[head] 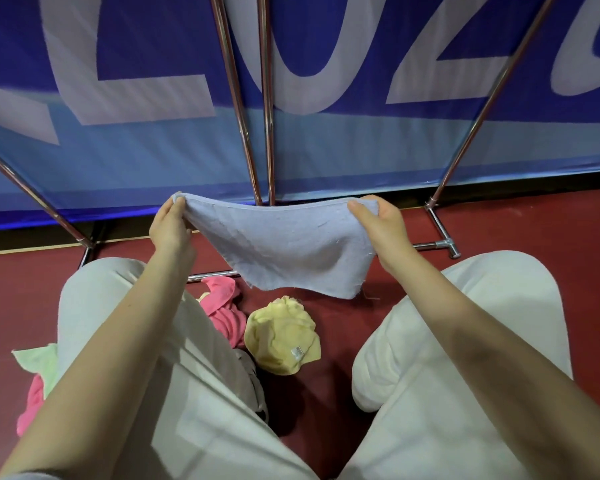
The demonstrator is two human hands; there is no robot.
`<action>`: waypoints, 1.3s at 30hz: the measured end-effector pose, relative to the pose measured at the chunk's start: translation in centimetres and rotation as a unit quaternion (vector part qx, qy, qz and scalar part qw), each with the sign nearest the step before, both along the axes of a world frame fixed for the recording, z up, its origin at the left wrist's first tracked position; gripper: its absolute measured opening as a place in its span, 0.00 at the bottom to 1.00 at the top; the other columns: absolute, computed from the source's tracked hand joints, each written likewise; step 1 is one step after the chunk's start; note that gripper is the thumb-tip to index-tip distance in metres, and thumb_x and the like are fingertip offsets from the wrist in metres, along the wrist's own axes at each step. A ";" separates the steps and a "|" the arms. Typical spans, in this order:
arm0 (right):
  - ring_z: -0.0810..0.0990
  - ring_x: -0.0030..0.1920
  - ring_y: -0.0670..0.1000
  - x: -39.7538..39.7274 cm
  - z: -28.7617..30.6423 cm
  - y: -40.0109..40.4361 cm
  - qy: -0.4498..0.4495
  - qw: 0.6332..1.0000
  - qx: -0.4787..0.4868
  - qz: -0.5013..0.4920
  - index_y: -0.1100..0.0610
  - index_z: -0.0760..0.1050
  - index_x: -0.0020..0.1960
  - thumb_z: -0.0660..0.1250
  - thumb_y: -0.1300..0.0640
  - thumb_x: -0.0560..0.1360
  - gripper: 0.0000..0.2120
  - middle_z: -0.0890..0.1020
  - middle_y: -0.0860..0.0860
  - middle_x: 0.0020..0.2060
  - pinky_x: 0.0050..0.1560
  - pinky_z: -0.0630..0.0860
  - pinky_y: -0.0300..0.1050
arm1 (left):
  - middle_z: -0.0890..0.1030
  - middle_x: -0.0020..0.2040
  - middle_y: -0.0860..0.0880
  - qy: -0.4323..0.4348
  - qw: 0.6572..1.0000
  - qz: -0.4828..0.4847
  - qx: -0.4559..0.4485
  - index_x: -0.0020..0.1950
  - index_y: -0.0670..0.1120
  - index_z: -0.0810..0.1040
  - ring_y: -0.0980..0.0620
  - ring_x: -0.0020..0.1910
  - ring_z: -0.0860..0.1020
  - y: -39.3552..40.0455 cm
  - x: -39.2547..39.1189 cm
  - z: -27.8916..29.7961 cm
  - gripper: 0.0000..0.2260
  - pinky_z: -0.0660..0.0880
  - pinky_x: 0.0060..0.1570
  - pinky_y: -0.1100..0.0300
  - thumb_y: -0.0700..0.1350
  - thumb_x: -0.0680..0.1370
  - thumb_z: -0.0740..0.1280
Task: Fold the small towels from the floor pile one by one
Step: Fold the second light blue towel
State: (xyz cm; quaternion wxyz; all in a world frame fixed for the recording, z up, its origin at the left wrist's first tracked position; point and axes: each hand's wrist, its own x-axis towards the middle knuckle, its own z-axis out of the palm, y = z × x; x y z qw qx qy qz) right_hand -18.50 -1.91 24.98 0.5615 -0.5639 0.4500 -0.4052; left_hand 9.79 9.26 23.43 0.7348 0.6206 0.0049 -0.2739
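Pinching its top corners, the left hand [169, 225] and right hand [381, 221] hold a blue towel [284, 247] stretched above the floor [499, 233]. Pink towel [222, 306] and yellow towel [283, 336] lie crumpled below, between the knees; a green towel [39, 360] peeks out left

Looks like a sports hall or event venue, not a home; dark red smooth floor [499, 230] as on an indoor court; large blue banner [136, 64] with huge pale lettering stretched across it, propped by slanted chrome poles [238, 105] on a tubular metal base [442, 233].
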 end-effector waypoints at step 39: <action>0.75 0.46 0.50 4.4 -1.8 -1.2 -0.019 0.983 0.108 -0.146 0.61 0.76 0.56 0.62 0.64 0.76 0.10 0.77 0.52 0.44 0.47 0.72 0.40 | 0.73 0.36 0.49 0.039 0.992 -0.102 0.061 0.48 0.43 0.77 0.53 0.34 0.70 -2.3 -5.0 1.7 0.03 0.66 0.32 0.62 0.41 0.78 0.65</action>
